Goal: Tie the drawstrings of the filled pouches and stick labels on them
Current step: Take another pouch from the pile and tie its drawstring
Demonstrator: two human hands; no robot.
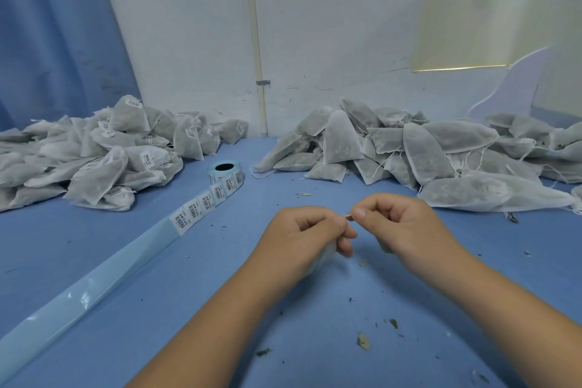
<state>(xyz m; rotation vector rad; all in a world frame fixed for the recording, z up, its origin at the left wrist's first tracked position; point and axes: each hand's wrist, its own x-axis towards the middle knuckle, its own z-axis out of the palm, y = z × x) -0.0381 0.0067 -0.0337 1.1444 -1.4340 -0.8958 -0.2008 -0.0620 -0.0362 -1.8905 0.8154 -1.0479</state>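
Observation:
My left hand (310,231) and my right hand (400,224) meet over the middle of the blue table, fingers curled. Between their fingertips they pinch a short white drawstring (348,216). A white pouch (324,257) shows only as a pale sliver under my left hand; most of it is hidden. A roll of barcode labels (225,172) stands behind my left hand, its strip of labels (196,206) running towards the front left. A heap of labelled pouches (94,154) lies at the left. A heap of unlabelled pouches (425,148) with loose strings lies at the right.
The blue table (126,309) carries scattered dried herb bits (363,340) near my forearms. Empty light blue label backing (85,290) stretches to the front left corner. A white wall with a pipe (256,41) and a blue curtain (53,31) close off the back.

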